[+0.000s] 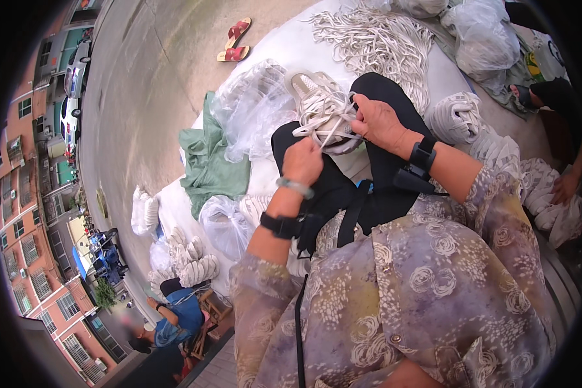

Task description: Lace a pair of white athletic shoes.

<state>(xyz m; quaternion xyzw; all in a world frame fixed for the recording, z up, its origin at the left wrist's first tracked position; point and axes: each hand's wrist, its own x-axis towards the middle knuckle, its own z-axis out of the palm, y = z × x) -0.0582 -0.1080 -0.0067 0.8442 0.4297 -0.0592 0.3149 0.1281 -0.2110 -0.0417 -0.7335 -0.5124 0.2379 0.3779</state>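
A pale beige and white sneaker rests between my knees, with white shoelace strung and looped loosely across its upper. My left hand is closed at the near left side of the sneaker, its fingers pinching a strand of lace. On the other side, my right hand is also closed in a pinch on the lace, beside my right knee. Between the two hands the lace runs over the sneaker. How the strands cross under the loops is hard to make out.
A heap of loose white laces lies on the white sheet ahead. Clear plastic bags and a green cloth are to the left. Stacked pale shoes stand at right. Red sandals lie beyond. Other people sit at both sides.
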